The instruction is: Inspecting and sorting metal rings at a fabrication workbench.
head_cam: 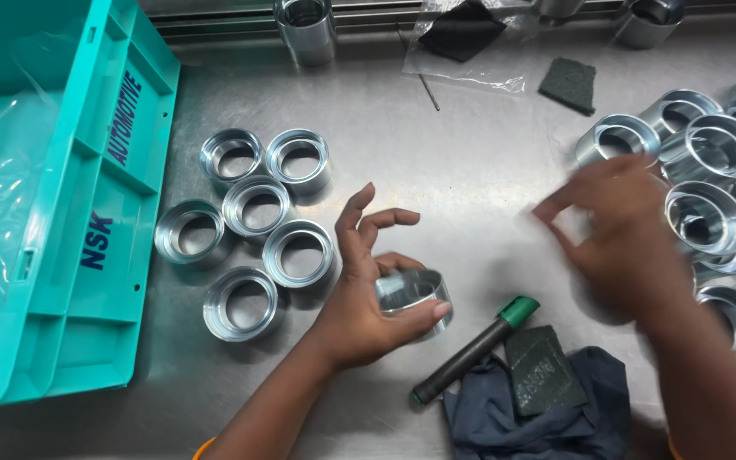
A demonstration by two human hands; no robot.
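Steel ring (412, 294) sits gripped in left hand (366, 300), bare tabletop (462, 170) beyond.

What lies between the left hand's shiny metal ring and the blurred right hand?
Bare steel tabletop only, in the head view; the green-capped marker sits lower.

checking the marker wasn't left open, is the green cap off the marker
No, the green cap sits on the end of the dark marker, which lies on the table beside the blue cloth.

Left hand (368, 290) half-curled, thumb and palm clasping, fingers raised; right hand (619, 234) blurred, fingers loosely spread.
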